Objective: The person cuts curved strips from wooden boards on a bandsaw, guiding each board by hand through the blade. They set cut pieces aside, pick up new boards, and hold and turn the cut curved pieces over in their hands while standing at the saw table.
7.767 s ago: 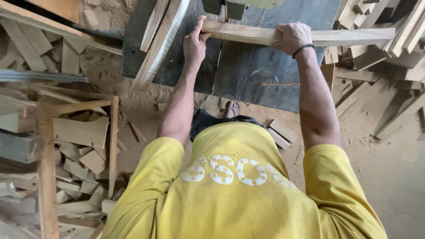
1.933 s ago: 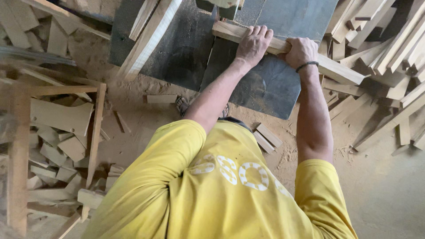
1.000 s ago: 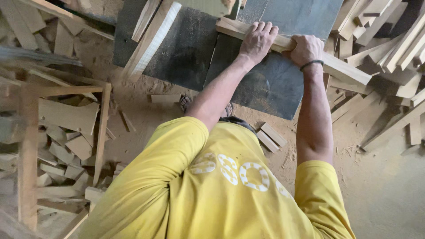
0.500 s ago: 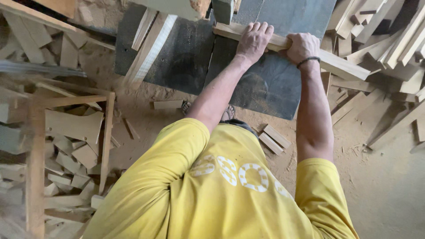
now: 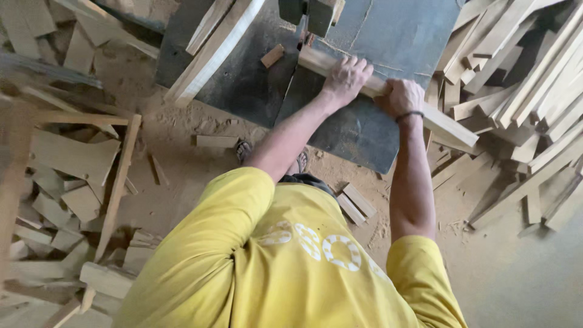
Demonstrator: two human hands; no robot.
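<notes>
A long pale wooden plank [image 5: 449, 124] lies slanted across a dark grey saw table [image 5: 388, 36]. My left hand [image 5: 346, 78] presses flat on top of the plank close to the saw blade housing [image 5: 306, 13]. My right hand [image 5: 402, 97], with a dark band at the wrist, grips the same plank a little further back. The plank's far end reaches the blade, where the housing hides the cut. Below both arms I see a yellow shirt [image 5: 285, 261].
Stacks of cut wooden strips [image 5: 522, 73] crowd the right side. Offcuts and scrap boards [image 5: 67, 182] lie heaped on the left. Two planks [image 5: 212, 48] lean on the table's left part. Sawdust covers the floor, with small blocks [image 5: 355, 203] near my feet.
Earlier the plank lay crosswise, a hand out toward each end. It now lies slanted with both hands close together, and its far end has moved up to the blade.
</notes>
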